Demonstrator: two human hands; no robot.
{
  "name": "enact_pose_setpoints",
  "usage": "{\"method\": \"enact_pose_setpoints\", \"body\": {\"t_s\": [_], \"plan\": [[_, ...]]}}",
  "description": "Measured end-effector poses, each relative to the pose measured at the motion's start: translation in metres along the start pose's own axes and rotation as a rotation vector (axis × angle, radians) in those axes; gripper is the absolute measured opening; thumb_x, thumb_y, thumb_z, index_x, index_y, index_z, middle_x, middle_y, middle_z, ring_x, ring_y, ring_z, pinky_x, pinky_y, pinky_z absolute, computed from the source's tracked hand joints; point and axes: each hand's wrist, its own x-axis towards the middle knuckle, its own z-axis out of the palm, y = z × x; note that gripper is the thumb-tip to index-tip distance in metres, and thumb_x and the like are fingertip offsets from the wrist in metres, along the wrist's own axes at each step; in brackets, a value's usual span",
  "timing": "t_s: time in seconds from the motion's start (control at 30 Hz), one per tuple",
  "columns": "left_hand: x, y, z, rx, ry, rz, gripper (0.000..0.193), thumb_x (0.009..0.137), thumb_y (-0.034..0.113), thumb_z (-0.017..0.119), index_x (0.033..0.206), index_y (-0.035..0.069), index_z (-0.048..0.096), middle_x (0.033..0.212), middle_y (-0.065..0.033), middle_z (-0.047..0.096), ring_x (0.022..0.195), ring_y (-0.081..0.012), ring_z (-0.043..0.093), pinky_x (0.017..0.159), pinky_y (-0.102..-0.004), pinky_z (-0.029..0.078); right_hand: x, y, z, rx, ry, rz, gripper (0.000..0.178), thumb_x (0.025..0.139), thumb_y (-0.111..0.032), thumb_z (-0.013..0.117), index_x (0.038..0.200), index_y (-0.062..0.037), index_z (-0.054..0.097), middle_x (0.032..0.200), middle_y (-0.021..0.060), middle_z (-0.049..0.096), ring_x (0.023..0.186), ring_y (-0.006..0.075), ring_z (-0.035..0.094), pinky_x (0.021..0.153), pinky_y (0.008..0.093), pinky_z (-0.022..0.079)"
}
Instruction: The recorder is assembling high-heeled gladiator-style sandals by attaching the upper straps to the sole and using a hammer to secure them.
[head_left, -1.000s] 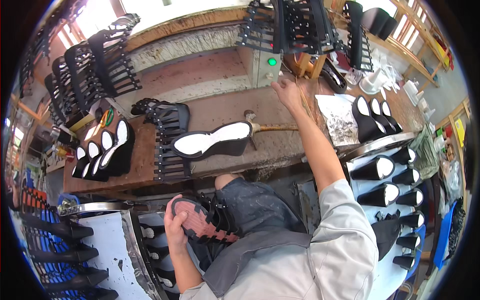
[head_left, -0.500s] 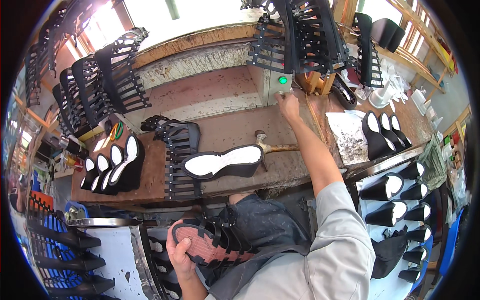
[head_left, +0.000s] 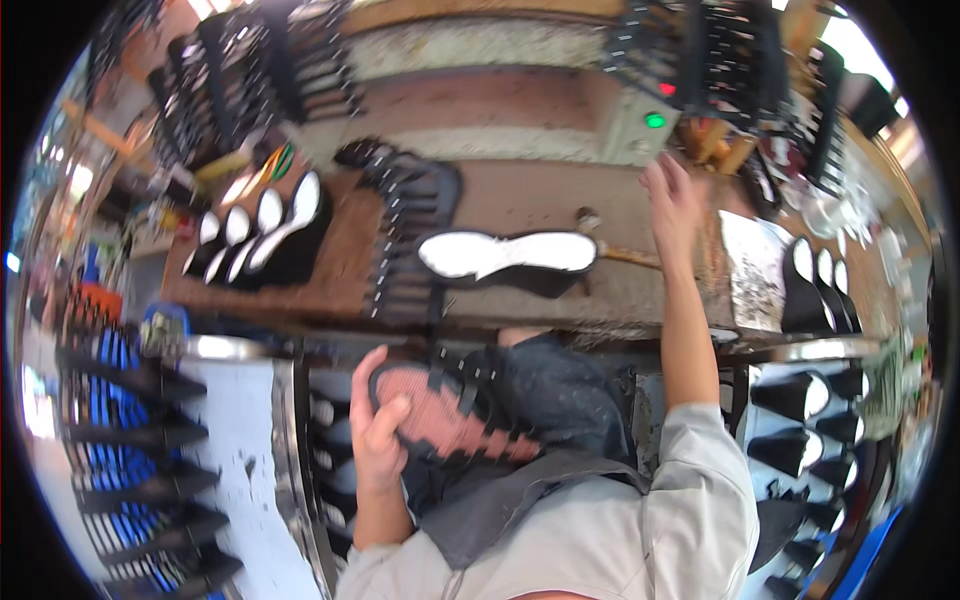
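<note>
My left hand is closed around the toe end of a black strappy sandal, thumb pressed on its pinkish-brown sole. The sandal lies tilted over my lap, its black straps toward my knee. My right hand is raised over the bench, smeared by motion, with its fingers stretched out and nothing seen in them. Just beyond its fingertips stands a pale control box with a green light. A black wedge sole with a white top lies on the bench, beside a hammer.
A black strappy upper lies left of the wedge sole. Several white-topped wedge soles stand at the bench's left, more at its right. Strappy uppers hang at the back. Racks with black shoe parts flank me.
My right hand has come away from the front of the control box, back toward me. The view has tilted down and shifted. My left hand keeps hold of the sandal.
</note>
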Motion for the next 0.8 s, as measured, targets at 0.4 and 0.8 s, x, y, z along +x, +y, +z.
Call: {"method": "enact_pose_setpoints", "body": {"t_s": [0.4, 0.8], "plan": [[0.034, 0.029, 0.074, -0.09, -0.149, 0.127, 0.049, 0.089, 0.003, 0.056, 0.132, 0.002, 0.034, 0.109, -0.0131, 0.059, 0.098, -0.0178, 0.06, 0.088, -0.0313, 0.049, -0.21, -0.117, -0.016, -0.262, -0.73, -0.489, 0.076, 0.07, -0.014, 0.075, 0.135, 0.0078, 0.041, 0.13, 0.0317, 0.049, 0.112, 0.0445, 0.055, 0.096, 0.0445, 0.044], [0.117, 0.013, 0.044, 0.603, -0.004, 0.309, 0.053, 0.094, 0.04, 0.057, 0.122, -0.005, 0.051, 0.108, -0.0149, 0.061, 0.093, -0.0238, 0.064, 0.079, -0.0343, 0.052, -0.095, -0.104, -0.059, -0.086, -0.143, 0.061, 0.019, 0.094, -0.009, 0.046, 0.1, 0.0006, 0.062, 0.085, 0.005, 0.066, 0.073, 0.0113, 0.062, 0.062, 0.0289, 0.05]]}}
